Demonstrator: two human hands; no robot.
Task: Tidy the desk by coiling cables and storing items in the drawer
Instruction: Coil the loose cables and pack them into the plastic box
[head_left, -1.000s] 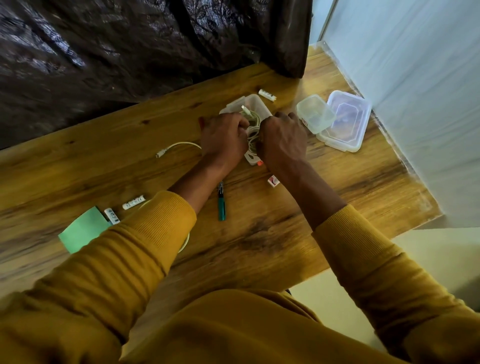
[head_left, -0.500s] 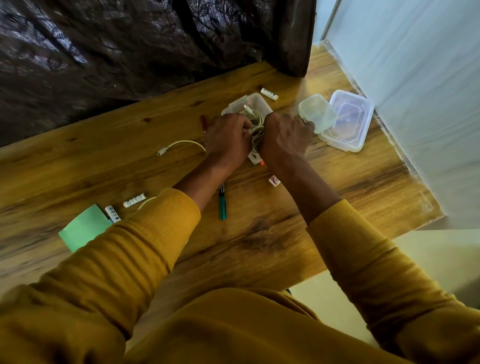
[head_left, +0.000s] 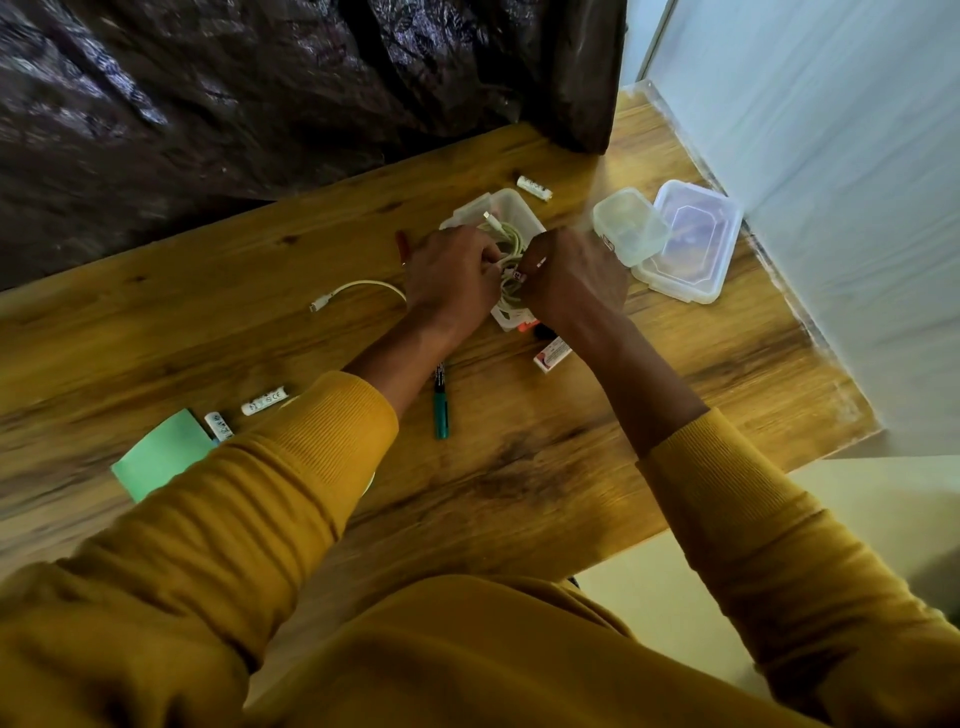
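ok so the count: three white batteries, one up top (head_left: 534, 187), two down left (head_left: 264, 400) (head_left: 218, 426); three clear plastic containers (head_left: 511, 211) (head_left: 630, 226) (head_left: 691, 240); one green marker (head_left: 441, 407); one green paper note (head_left: 158, 454); one white cable (head_left: 511, 244); two hands (head_left: 451, 278) (head_left: 574, 280)

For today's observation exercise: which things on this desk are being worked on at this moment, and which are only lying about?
In use:
left hand and right hand, both gripping the coiled white cable

Lying about:
green marker
green notepad
batteries
clear lidded boxes
small carton
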